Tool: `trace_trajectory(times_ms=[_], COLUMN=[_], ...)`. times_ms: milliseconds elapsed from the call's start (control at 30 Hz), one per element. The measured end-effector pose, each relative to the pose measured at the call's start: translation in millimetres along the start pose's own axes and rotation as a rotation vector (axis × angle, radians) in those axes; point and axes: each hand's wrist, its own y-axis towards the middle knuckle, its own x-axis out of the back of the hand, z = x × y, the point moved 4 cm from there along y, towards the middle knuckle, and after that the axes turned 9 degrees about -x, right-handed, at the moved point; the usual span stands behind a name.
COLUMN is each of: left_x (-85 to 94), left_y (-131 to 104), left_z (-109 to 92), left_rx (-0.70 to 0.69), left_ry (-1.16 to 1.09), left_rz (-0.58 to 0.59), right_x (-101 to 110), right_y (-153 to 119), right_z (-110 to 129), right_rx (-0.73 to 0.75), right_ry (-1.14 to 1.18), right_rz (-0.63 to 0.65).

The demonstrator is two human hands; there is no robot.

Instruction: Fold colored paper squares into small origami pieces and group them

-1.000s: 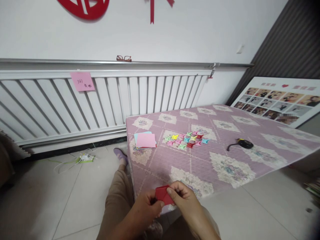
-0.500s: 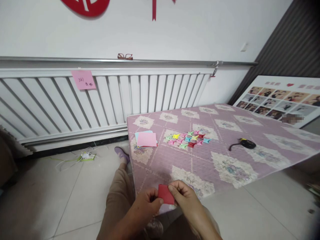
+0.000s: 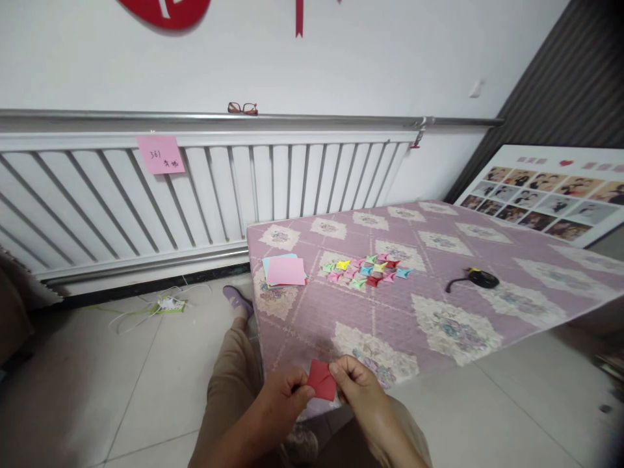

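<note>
A small folded square of red paper [image 3: 322, 381] is held over the near edge of the table. On its left side, my left hand [image 3: 286, 398] pinches it between thumb and fingers. My right hand [image 3: 359, 387] grips its right upper corner the same way. Crease lines show on the paper's face. Farther back on the table lies a group of small folded paper pieces [image 3: 373, 268] in green, yellow, pink, blue and red. Left of them rests a stack of coloured paper sheets [image 3: 285, 270], pink on top.
A purple patterned cloth covers the table [image 3: 336, 312]. A black tape measure [image 3: 482, 278] lies at the right. Behind stands a white radiator [image 3: 287, 182] with a pink note [image 3: 162, 155]; glasses [image 3: 242, 108] sit on the pipe. A power strip [image 3: 170, 304] lies on the floor.
The red paper has tilted slightly in my hands, and creases now show on its face. My right hand has shifted a little; the things on the table stay put.
</note>
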Motion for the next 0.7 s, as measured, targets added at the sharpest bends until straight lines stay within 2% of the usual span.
trace_trajectory(times_ms=[133,200,400,567,700], left_x=[-2.7,-3.0,-2.9,-10.0,-17.5], left_y=[0.4,1.1,5.7,16.0,28.9], left_z=[9.9,14.0,26.7,41.2,47.7], left_rx=[0.093,0.091,0.138,0.157,0.115], left_ry=[-0.06,-0.067,0.029,0.239,0.326], left_rz=[0.024,0.011,-0.006,-0.001,0.027], right_x=[-2.6,-3.5,-3.2,2.9,11.8], right_y=[-0.1,-0.1,4.1,14.3,29.8], right_z=[-4.8,-6.1,-14.8,-19.4,-16.8], right_rx=[-0.026,-0.037,-0.042,0.031,0.107], right_ry=[0.028,0.05,0.035,-0.079,-0.206], right_rz=[0.018,0.033,0.029,-0.081,-0.158])
